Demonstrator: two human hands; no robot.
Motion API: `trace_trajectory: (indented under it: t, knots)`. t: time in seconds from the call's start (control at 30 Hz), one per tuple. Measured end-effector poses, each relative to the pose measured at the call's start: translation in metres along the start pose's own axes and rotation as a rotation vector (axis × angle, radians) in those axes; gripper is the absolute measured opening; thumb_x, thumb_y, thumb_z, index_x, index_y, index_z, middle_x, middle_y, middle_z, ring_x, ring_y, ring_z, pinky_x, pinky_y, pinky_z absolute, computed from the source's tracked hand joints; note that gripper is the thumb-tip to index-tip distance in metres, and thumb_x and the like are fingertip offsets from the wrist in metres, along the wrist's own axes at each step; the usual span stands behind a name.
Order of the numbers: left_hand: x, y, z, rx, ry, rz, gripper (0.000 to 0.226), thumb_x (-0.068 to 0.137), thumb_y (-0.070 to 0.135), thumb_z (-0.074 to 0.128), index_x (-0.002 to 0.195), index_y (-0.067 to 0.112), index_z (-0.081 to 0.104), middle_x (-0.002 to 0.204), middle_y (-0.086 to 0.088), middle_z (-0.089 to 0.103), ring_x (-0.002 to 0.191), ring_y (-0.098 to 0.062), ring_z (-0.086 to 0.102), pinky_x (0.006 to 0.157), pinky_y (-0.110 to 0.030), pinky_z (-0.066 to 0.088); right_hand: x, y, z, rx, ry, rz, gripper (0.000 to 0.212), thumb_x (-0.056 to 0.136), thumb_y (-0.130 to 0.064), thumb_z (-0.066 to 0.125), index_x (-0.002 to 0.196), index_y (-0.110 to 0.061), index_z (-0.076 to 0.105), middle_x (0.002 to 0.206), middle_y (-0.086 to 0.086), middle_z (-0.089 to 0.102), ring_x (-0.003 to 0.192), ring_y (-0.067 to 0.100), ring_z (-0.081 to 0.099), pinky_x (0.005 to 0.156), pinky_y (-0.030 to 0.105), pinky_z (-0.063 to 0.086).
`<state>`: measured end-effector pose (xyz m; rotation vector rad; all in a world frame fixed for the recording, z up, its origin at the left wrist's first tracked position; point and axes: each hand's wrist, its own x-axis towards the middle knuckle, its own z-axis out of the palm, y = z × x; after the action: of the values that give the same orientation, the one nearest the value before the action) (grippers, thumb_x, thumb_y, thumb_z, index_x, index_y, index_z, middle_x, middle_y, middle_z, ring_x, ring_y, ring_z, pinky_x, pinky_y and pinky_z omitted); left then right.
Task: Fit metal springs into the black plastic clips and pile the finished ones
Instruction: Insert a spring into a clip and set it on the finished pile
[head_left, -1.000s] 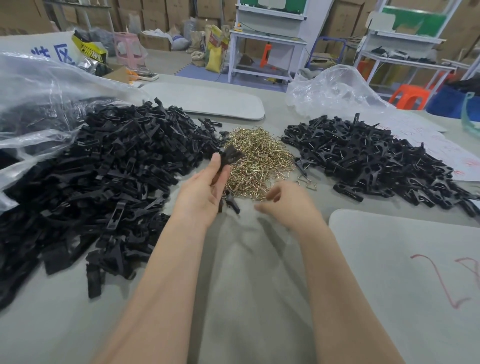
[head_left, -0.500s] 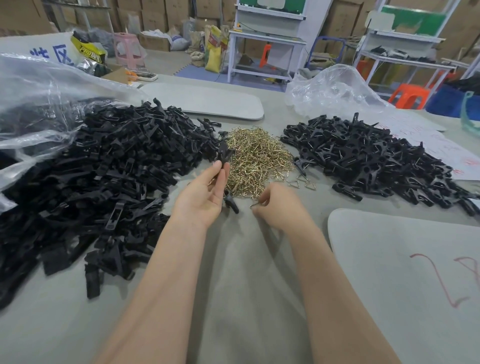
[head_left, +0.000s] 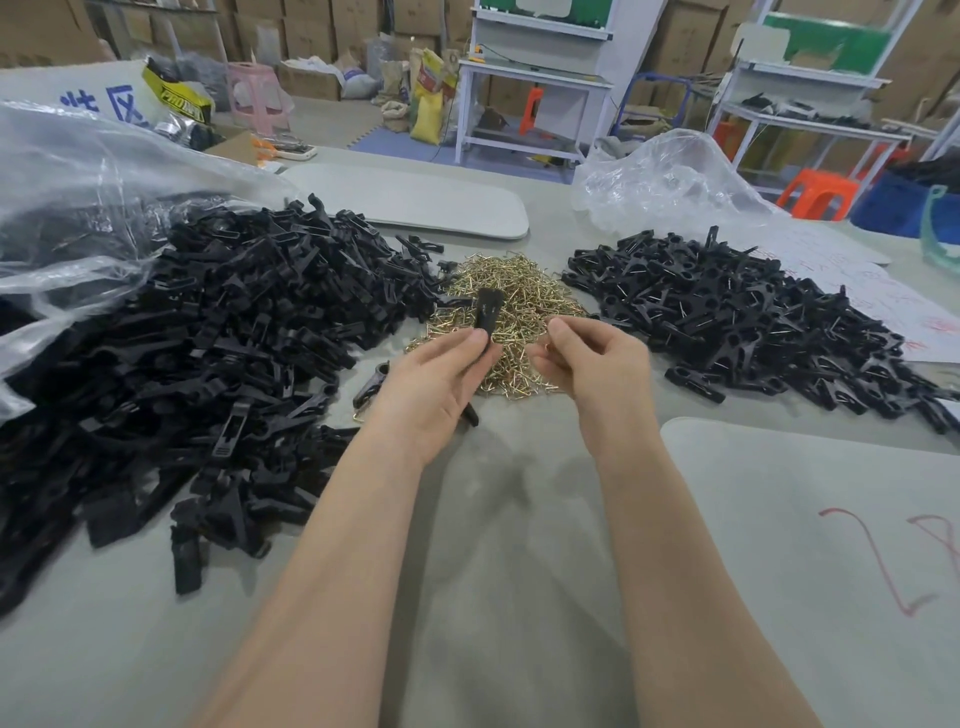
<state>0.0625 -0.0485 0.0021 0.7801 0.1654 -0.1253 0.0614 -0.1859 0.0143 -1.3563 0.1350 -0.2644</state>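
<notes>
Over one spring heap (head_left: 519, 291), between two clip piles (head_left: 208, 338), left hand (head_left: 431, 384) pinches one clip (head_left: 488, 309); right hand (head_left: 597, 364) fingers curled, contents unclear.

A broad strip of the grey table (head_left: 493, 597) lies open from the near edge up between the forearms. A large sprawling heap of black plastic clips (head_left: 208, 364) walls its left, with a crumpled clear plastic bag (head_left: 62, 208) over the heap's far side. Ahead, a low mound of brass-coloured metal springs (head_left: 519, 291) touches that heap. Just beside the mound on the right spreads a pile of black clips with springs fitted (head_left: 753, 332). A flat pale rounded board (head_left: 805, 545) covers the near right. The left hand (head_left: 436, 384), gripping one black clip (head_left: 488, 309), and the right hand (head_left: 597, 364), pinching a spring (head_left: 544, 344), hang close together over the mound's near edge.
</notes>
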Motion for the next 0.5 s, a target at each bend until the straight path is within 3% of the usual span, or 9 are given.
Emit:
trace_trajectory:
  t: [0.13, 0.2, 0.3, 0.5]
  knots:
    - [-0.001, -0.009, 0.001, 0.869, 0.103, 0.329, 0.015, 0.084, 0.018, 0.072, 0.094, 0.018, 0.06, 0.084, 0.009, 0.069, 0.078, -0.002, 0.065, 0.066, -0.005, 0.045, 0.002, -0.003, 0.001, 0.118, 0.049, 0.044, 0.009, 0.091, -0.005, 0.06, 0.083, -0.009, 0.06, 0.069, 0.001, 0.068, 0.067, 0.012, 0.068, 0.065, 0.018, 0.056]
    - [-0.002, -0.012, 0.0, 1.122, 0.111, 0.453, 0.018, 0.084, 0.02, 0.071, 0.093, 0.024, 0.056, 0.089, 0.009, 0.066, 0.08, -0.004, 0.062, 0.07, -0.013, 0.047, 0.004, -0.003, -0.002, -0.002, 0.095, -0.021, 0.013, 0.089, -0.01, 0.064, 0.079, -0.018, 0.061, 0.071, -0.005, 0.062, 0.067, 0.005, 0.058, 0.064, 0.016, 0.05]
    - [-0.002, -0.018, -0.001, 1.304, 0.084, 0.584, 0.016, 0.086, 0.016, 0.068, 0.094, 0.023, 0.056, 0.094, 0.005, 0.068, 0.088, -0.015, 0.064, 0.08, -0.031, 0.05, 0.004, -0.002, -0.003, -0.084, 0.122, -0.068, 0.015, 0.086, -0.014, 0.069, 0.075, -0.023, 0.063, 0.067, -0.01, 0.057, 0.062, 0.0, 0.05, 0.06, 0.013, 0.042]
    - [-0.001, -0.022, -0.003, 1.412, 0.103, 0.752, 0.017, 0.085, 0.016, 0.068, 0.1, 0.018, 0.061, 0.095, 0.004, 0.067, 0.091, -0.019, 0.062, 0.079, -0.034, 0.048, 0.002, 0.005, 0.005, -0.244, 0.119, -0.157, 0.019, 0.083, -0.012, 0.07, 0.07, -0.023, 0.065, 0.065, -0.007, 0.06, 0.059, -0.001, 0.051, 0.057, 0.008, 0.041]
